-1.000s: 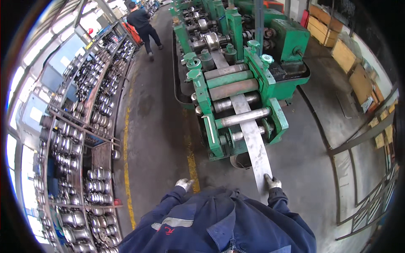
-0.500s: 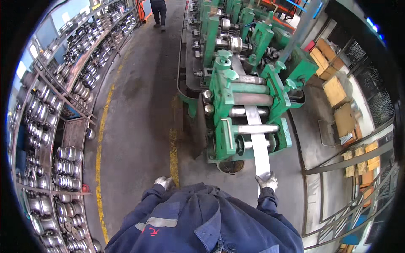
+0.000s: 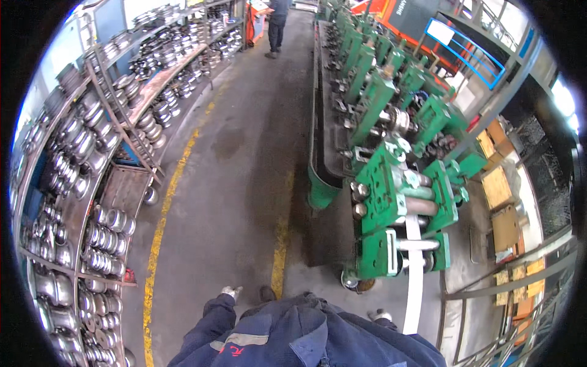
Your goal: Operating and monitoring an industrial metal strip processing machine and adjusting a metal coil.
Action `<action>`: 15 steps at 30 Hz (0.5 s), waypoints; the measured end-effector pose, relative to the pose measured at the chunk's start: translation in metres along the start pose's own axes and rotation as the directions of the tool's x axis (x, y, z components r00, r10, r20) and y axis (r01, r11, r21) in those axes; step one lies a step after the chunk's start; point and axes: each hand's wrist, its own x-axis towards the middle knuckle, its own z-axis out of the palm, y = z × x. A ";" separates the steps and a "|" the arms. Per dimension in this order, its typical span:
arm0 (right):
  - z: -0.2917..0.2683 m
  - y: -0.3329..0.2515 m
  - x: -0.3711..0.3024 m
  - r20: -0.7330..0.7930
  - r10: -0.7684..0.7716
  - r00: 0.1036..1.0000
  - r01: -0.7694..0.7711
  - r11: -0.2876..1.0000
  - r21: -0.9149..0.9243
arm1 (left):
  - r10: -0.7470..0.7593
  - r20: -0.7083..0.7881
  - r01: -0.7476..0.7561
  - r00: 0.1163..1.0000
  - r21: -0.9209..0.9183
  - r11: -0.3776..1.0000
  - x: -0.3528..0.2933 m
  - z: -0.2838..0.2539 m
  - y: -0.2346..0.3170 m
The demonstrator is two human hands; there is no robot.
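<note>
One pale metal strip (image 3: 414, 290) is threaded among rollers (image 3: 431, 244) at the near end of a green machine (image 3: 376, 260), its near length extended past that edge to the person's right side. The gloved right hand (image 3: 380, 315) is placed just left of the strip; contact and finger spread cannot be told. The gloved left hand (image 3: 230, 292) is held above the floor (image 3: 244, 202), its spread likewise unreadable. A dark shoe (image 3: 267, 293) is seen between it and a yellow line (image 3: 279, 257). Metal rolls (image 3: 107, 235) are racked along the aisle's left edge.
</note>
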 end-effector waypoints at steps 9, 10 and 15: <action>0.070 -0.155 0.049 0.327 -0.612 0.720 0.595 0.787 0.163 | -0.271 0.119 0.295 0.955 -0.349 0.889 -0.038 -0.060 0.047; 0.075 -0.184 0.056 0.312 -0.633 0.708 0.635 0.764 0.109 | -0.299 0.147 0.333 0.943 -0.387 0.860 -0.041 -0.063 0.042; 0.024 -0.295 0.034 0.347 -0.587 0.731 0.616 0.787 0.033 | -0.345 -0.046 0.294 0.937 -0.424 0.856 -0.045 -0.095 0.019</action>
